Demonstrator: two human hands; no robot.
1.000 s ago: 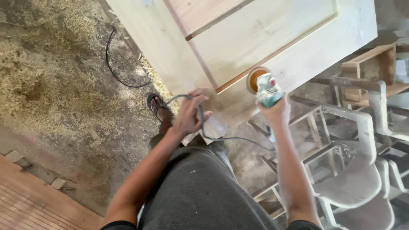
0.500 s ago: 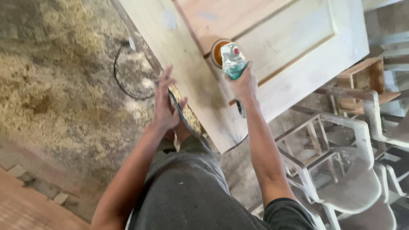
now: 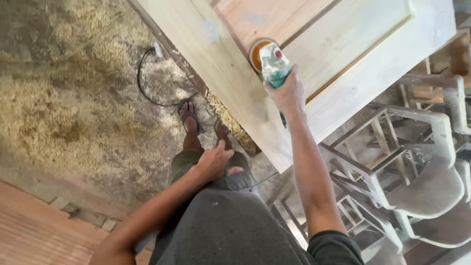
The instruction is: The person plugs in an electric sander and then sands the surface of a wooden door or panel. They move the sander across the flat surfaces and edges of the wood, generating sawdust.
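Head view: sander near door edge

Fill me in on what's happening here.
A person stands over a pale, unfinished panelled wooden door lying flat. Their right hand grips a teal and grey handheld power sander, whose round orange disc sits against the edge of a recessed panel. Their left hand rests down at their thigh, closed around the grey power cord. Wood shavings cover the floor, and dusty white chairs are stacked on the right.
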